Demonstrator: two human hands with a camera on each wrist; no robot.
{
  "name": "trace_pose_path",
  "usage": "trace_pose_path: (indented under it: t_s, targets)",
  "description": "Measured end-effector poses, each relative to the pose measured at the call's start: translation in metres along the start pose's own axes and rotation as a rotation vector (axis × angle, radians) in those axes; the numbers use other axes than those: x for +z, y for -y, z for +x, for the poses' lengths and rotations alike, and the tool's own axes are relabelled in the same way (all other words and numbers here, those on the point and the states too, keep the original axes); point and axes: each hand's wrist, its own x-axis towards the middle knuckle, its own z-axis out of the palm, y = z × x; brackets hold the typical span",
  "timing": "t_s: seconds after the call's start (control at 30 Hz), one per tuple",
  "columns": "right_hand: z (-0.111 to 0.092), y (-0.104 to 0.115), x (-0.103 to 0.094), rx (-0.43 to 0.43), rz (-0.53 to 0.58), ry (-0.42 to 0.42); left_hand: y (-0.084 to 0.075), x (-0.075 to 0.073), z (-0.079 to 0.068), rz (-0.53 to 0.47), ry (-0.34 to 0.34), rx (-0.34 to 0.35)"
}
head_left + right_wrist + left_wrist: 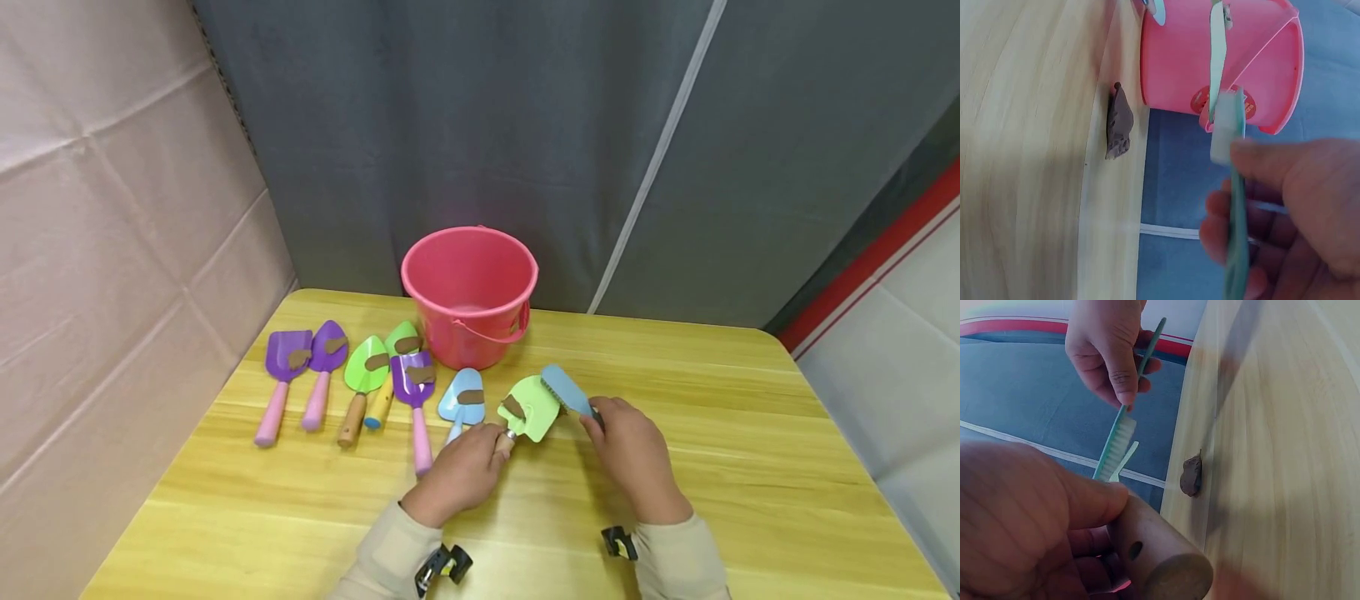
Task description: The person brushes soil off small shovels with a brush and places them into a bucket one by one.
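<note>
My left hand (465, 468) grips the wooden handle (1157, 550) of a light green hand shovel (542, 408), its blade raised off the table. A brown patch (513, 407) sits on that blade's left side. In my right hand (633, 454) is a blue-green brush (566, 389), its white bristles (1224, 128) turned toward the blade's right side. Whether the bristles touch the blade is hard to tell. A dark brown lump (1191, 475) lies on the table below the shovel. Close beside my left hand is a light blue trowel (459, 398) with a brown patch, its handle partly hidden.
A red bucket (480, 354) stands at the back middle of the wooden table (750, 417). To the left lie several purple and green hand shovels, including a purple one (408, 392) with a pink handle, each bearing a brown patch. A grey curtain (480, 125) hangs behind.
</note>
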Motion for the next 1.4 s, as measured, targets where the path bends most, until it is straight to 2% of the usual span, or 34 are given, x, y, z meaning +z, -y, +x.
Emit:
trace_pose_path:
  t_s: [0.13, 0.37, 0.47, 0.57, 0.83, 0.93, 1.03, 1.17, 1.23, 1.3, 1.4]
  targets:
    - [0.0, -0.001, -0.002, 0.001, 0.005, -0.019, 0.0, 0.0, 0.0, -0.003, -0.003, 0.003]
    - [-0.001, 0.02, -0.004, -0.221, 0.028, 0.077, 0.0, 0.0, 0.002, 0.018, -0.006, -0.019]
    - [-0.002, 0.03, -0.002, -0.267, 0.01, 0.115, 0.0, 0.0, 0.002, 0.028, -0.005, -0.028]
    - [-0.002, 0.029, 0.001, -0.232, -0.001, 0.111, 0.0, 0.0, 0.002, 0.024, 0.0, -0.025]
    - [-0.001, 0.004, 0.0, -0.025, -0.016, 0.023, 0.001, 0.001, 0.001, 0.0, 0.005, -0.029]
    - [-0.001, -0.001, -0.003, 0.025, -0.028, -0.009, 0.001, 0.001, 0.001, -0.003, 0.002, -0.025]
    - [-0.002, 0.002, -0.004, -0.016, -0.002, -0.003, 0.001, 0.0, 0.0, -0.005, 0.002, -0.023]
    - [-0.001, 0.012, -0.001, -0.18, 0.04, 0.068, 0.0, -0.001, 0.0, -0.006, -0.003, -0.03]
    - [-0.001, 0.016, 0.0, -0.23, 0.037, 0.09, 0.0, -0.001, 0.0, -0.009, -0.001, -0.03]
    - [-0.001, 0.018, 0.002, -0.224, 0.027, 0.088, 0.0, -0.001, 0.0, -0.012, -0.001, -0.029]
    - [-0.002, 0.014, 0.002, -0.146, -0.003, 0.049, 0.0, 0.0, 0.001, -0.012, -0.001, -0.026]
